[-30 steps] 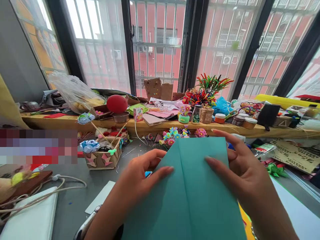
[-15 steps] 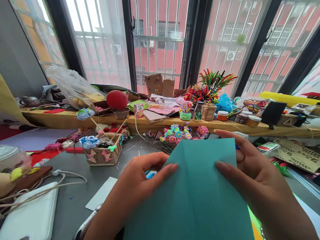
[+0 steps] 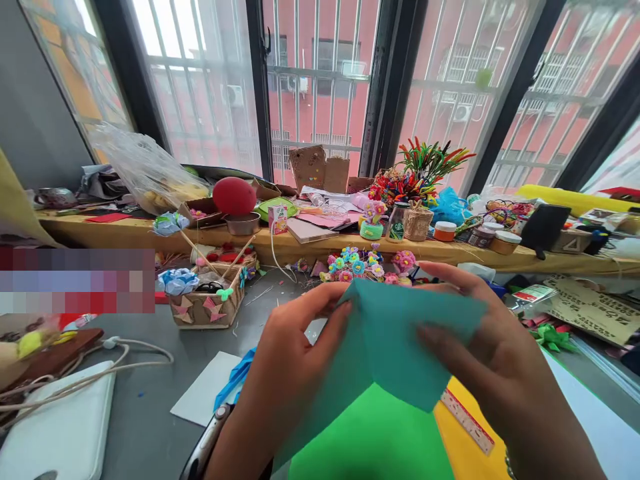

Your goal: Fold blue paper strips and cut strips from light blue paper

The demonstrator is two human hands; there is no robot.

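Between my two hands is a sheet of teal paper (image 3: 383, 333), raised above the desk and bent along a crease near its middle. My left hand (image 3: 300, 347) pinches its upper left corner between thumb and fingers. On the other side my right hand (image 3: 487, 353) grips the right part, the thumb on the near face and blurred by motion. Below the sheet lies bright green paper (image 3: 373, 437), with yellow paper (image 3: 467, 460) to its right. A patterned ruler strip (image 3: 467, 421) rests on the yellow paper.
Left of my hands stand a cardboard box (image 3: 207, 308) with paper flowers, a white paper piece (image 3: 205, 387) and a white board (image 3: 60, 427) with a cord. Along the sill are a red balloon (image 3: 234, 197), jars and craft flowers (image 3: 355, 265).
The teal sheet has lifted and tilted, its lower edge swinging up and uncovering the green and yellow paper and the ruler. Both hands keep hold of it.
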